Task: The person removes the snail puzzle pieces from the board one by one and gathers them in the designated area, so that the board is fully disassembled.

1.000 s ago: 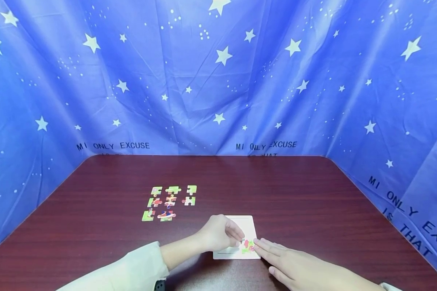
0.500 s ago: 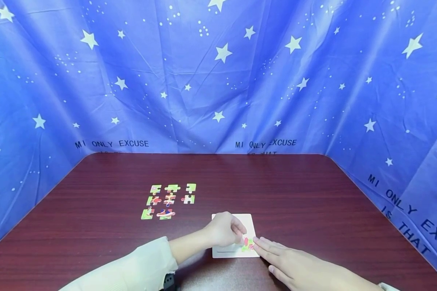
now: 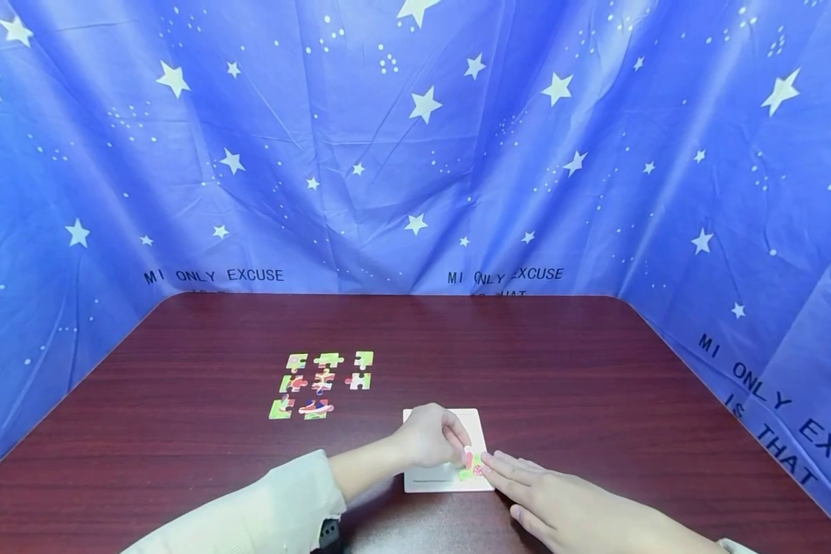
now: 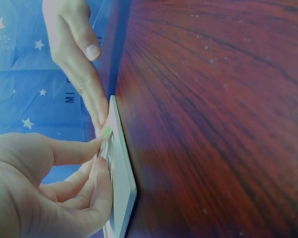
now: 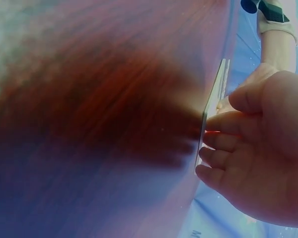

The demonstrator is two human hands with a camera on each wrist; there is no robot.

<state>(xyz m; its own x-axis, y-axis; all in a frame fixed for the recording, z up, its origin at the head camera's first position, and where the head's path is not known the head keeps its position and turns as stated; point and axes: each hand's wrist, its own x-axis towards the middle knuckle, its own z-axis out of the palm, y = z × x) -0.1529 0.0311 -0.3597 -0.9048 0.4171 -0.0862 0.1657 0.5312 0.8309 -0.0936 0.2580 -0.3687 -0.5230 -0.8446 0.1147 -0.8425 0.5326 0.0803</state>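
Observation:
A white square puzzle tray [image 3: 435, 486] lies flat near the table's front. In its near right corner sits a green jigsaw piece [image 3: 477, 469] with a red fruit-like print. Over the tray, my left hand [image 3: 425, 436] pinches another puzzle piece [image 3: 468, 455] between thumb and fingers, next to the seated one; its print is mostly covered. From the right, my right hand [image 3: 550, 492] reaches in with straight fingers, the tips touching the tray's right edge and the seated piece. In the right wrist view, the fingers [image 5: 221, 158] lie along the tray's edge.
Several loose jigsaw pieces [image 3: 322, 381], green and red, lie spread in rough rows left of the tray. The dark red wooden table [image 3: 561, 369] ends at a blue curtain [image 3: 415, 154] with stars. A dark band shows at the left sleeve [image 3: 328, 531].
My left hand has shifted slightly right over the tray, bringing its pinched piece closer to the seated one. The right hand and the loose pieces have stayed put.

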